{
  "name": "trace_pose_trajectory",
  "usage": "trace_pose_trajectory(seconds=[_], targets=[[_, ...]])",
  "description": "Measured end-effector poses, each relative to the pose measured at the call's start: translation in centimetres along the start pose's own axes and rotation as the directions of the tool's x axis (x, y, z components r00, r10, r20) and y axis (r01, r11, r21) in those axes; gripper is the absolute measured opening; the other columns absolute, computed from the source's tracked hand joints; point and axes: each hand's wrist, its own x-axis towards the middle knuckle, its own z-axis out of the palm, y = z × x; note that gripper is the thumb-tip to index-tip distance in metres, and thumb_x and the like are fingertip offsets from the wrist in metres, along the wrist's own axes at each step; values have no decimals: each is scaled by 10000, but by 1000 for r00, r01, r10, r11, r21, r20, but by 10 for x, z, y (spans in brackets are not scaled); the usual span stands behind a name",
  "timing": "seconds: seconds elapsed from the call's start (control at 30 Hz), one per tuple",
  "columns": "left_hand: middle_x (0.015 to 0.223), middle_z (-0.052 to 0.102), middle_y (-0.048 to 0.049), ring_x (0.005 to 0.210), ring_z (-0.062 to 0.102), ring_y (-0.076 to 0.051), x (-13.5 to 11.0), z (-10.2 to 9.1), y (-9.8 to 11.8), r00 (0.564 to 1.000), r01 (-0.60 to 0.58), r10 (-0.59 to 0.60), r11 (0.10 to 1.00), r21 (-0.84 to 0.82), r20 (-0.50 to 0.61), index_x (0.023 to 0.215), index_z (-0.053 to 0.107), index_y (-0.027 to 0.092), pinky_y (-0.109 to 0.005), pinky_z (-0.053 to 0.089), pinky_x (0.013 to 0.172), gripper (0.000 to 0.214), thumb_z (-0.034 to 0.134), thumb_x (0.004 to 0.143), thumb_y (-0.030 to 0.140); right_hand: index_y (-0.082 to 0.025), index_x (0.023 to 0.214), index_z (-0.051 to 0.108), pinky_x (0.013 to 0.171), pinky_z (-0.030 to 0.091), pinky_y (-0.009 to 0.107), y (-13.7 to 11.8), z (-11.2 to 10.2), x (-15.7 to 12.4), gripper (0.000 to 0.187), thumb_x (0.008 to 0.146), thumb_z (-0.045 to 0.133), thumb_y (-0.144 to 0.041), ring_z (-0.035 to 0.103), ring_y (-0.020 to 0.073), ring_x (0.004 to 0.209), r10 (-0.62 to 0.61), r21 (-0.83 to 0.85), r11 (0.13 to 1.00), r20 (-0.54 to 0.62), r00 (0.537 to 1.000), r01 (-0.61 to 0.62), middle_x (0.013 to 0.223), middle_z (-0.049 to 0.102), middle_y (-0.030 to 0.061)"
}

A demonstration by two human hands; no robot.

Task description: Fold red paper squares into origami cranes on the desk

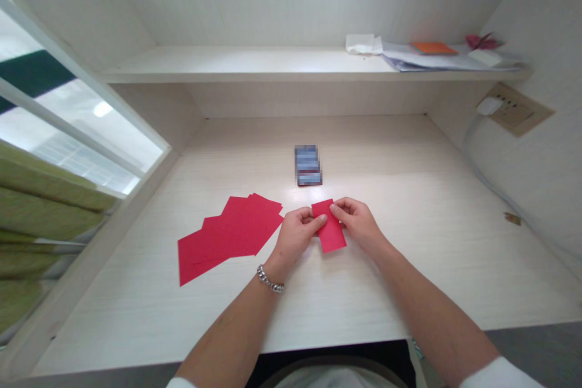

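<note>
A small red paper rectangle (331,235), which looks folded, is held just above the desk between both hands. My left hand (300,229) pinches its left edge, thumb lying on the front face. At its upper right edge, my right hand (357,218) grips it between thumb and fingers. Left of my left hand, several red paper sheets (227,230) lie fanned out and overlapping on the desk. A phone-like rectangle (308,165) with a blurred screen lies beyond the hands.
The pale wooden desk (136,315) has a shelf (250,63) at the back, bearing papers (409,59), an orange paper piece (434,48) and a folded red paper shape (484,42). A cable (482,176) runs from the wall socket (516,109) at right. Green curtains (40,212) hang at left.
</note>
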Motion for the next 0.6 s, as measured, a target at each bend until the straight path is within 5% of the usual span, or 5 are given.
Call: trace_pose_trajectory(seconds=[0.37,0.47,0.6], targets=[[562,565,18,533,534,-112,-2,1,1,1000,-1,4,990,140,-19,598,540,148,-206,382,487,332,750,684,390,-176,696,614,537,455,257,-2,0,-1,339,680,715,-499,560,141,563,6,-28,1000,-35,999,-7,637,636,6],[588,582,8,538,531,-109,-1,-2,0,998,-39,46,986,165,-42,633,561,146,-203,376,484,318,728,714,403,-179,767,632,566,465,264,-2,-1,0,334,706,692,-502,582,147,597,54,1,999,32,998,-54,698,663,12],[572,577,11,514,516,-100,2,-6,-2,981,-86,119,974,209,-151,640,572,146,-197,354,455,325,724,721,421,-168,703,634,538,419,246,0,-2,-1,303,723,684,-467,556,135,569,63,-159,986,100,993,-47,647,647,6]])
